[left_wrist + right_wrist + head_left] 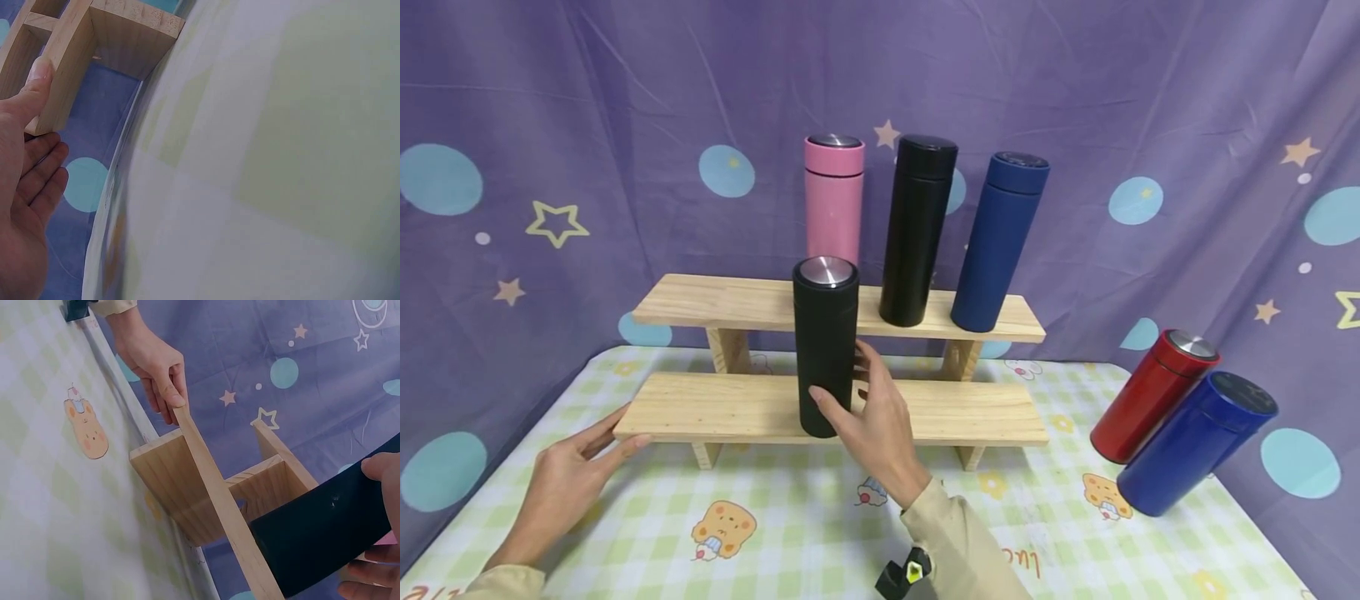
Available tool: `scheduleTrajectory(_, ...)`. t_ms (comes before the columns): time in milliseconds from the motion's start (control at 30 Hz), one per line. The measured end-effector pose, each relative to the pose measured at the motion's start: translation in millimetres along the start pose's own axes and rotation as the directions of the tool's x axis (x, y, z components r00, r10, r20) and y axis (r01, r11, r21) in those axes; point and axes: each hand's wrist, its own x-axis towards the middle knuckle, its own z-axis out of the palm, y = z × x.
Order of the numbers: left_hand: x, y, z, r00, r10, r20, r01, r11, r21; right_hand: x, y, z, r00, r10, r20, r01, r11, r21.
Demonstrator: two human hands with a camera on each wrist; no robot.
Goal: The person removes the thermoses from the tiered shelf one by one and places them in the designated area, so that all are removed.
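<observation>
As the right hand (pixel 883 425) grips the upright, metal-topped black cylindrical bottle (pixel 824 346), a wooden plank (pixel 715 408) lies beneath its fingers. The left hand (pixel 567 479) pinches one end.

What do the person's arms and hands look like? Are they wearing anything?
The left hand and right hand are bare. Both arms have pale beige sleeves. Beside the right sleeve there's a small black gadget with a bright yellow patch.
</observation>
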Motion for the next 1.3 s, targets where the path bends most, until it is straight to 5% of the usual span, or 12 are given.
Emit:
scheduleTrajectory(433, 1.2, -1.8, -1.2, 1.0, 0.004, 0.001, -0.004, 1.0, 0.012, -20.0, 12.7, -29.0, 1.0, -0.013, -0.008, 0.013, 1.0, -0.014)
scheduleTrajectory(1300, 1.3, -1.3, -0.2, 1.0, -0.009, 0.022, 0.009, 1.0, 0.004, -51.8, 49.1, -97.5, 0.995, -0.077, -0.068, 0.061, 0.975, -0.216)
